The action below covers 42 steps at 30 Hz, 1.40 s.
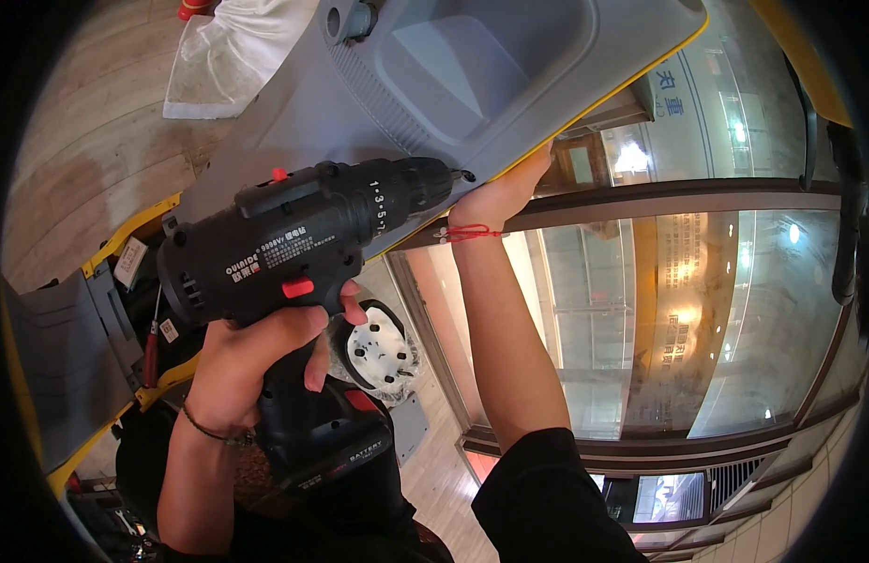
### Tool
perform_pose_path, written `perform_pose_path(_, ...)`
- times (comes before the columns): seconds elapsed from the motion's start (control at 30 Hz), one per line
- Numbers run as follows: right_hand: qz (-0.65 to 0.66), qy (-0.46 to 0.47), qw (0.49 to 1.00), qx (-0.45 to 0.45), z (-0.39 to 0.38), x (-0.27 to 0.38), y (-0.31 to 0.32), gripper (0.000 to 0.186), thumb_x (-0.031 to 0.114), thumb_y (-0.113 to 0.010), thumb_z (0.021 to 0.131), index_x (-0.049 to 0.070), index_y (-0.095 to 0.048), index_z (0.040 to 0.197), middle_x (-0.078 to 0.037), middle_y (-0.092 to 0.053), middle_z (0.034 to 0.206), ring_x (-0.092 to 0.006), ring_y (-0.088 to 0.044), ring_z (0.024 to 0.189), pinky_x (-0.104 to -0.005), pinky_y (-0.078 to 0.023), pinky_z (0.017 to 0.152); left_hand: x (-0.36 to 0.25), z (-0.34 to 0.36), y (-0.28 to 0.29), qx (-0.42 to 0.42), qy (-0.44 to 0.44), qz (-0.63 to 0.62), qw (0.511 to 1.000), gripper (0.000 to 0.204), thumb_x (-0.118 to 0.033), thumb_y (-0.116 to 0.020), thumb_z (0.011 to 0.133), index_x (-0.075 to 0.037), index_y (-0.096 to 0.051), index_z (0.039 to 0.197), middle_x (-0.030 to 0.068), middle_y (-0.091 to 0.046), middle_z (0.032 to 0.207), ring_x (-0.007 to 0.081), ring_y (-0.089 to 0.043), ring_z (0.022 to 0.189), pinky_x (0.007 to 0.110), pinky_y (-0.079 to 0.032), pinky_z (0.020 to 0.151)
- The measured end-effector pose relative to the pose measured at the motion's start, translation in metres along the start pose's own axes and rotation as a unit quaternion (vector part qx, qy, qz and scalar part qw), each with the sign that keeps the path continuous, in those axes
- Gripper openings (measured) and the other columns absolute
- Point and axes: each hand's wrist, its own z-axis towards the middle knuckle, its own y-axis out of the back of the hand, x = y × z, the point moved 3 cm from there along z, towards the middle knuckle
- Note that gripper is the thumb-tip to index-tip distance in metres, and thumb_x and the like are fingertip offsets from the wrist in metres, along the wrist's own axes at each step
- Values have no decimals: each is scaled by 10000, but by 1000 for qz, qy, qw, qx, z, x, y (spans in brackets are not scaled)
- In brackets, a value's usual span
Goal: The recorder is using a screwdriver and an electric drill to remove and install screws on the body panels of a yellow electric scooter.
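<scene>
Left hand (251, 361): the fingers are curled fully closed around the handle of the cordless drill (298, 249), thumb wrapped over the front just below the red switch. A thin bracelet sits at the wrist. The grip is complete; no gap shows between palm and handle.

Right hand (495, 197): the fingers are extended and nearly straight, pressed against the yellow-trimmed edge of the grey panel (453, 75). They grasp nothing; the fingertips lie along or under the panel edge, and how far they go behind it cannot be told. A red string is tied around the wrist, and the forearm emerges from a black sleeve (547, 497).

Drill: black matte plastic body with ribbed vents at the rear, red buttons, and a numbered collar behind the chuck. A block-shaped battery pack (336, 450) closes the bottom of the handle. The long axis of the barrel runs from lower left to upper right, chuck pointing toward the panel edge. The bit tip lies close to the right hand's thumb side, at or just short of the panel surface.

Panel: smooth moulded grey plastic with a rectangular recess and a ribbed strip, bordered by a thin yellow line. It stands above both hands.

Behind the drill handle lies a round white part (378, 352) with dark holes.
</scene>
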Motion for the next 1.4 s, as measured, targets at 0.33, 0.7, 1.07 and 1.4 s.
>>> perform_pose_path(0.33,18,17,1000,5,2,-5,1,490,305,-242,1011,24,-390,1384,-80,-459,1286,-170,-466,1164,-297,-371,1002,3,0,0,0,-5,-3,1000,422,0,-540,813,52,-522,1231,167,-632,1016,191,-623,813,243,-483,482)
perform_pose_path(0.7,-21,36,999,3,0,-1,1,493,329,-269,1010,27,-394,1378,-76,-467,1271,-167,-475,1151,-293,-380,995,-1,-5,-10,-35,6,49,998,418,-49,-562,794,50,-529,1198,169,-631,988,157,-596,639,234,-462,441)
perform_pose_path(1.07,4,32,999,21,1,-1,-2,481,290,-228,1005,30,-398,1372,-75,-470,1276,-170,-467,1154,-304,-366,1001,-10,-24,-43,-70,14,96,993,347,22,-496,837,85,-535,1176,173,-620,1049,173,-587,677,257,-439,459)
perform_pose_path(1.4,59,50,995,64,7,-1,-3,484,252,-199,993,13,-396,1364,-98,-480,1291,-194,-468,1150,-311,-360,995,-9,-26,-61,-60,32,79,995,296,-82,-570,898,71,-536,1149,165,-620,993,154,-542,480,263,-451,469)
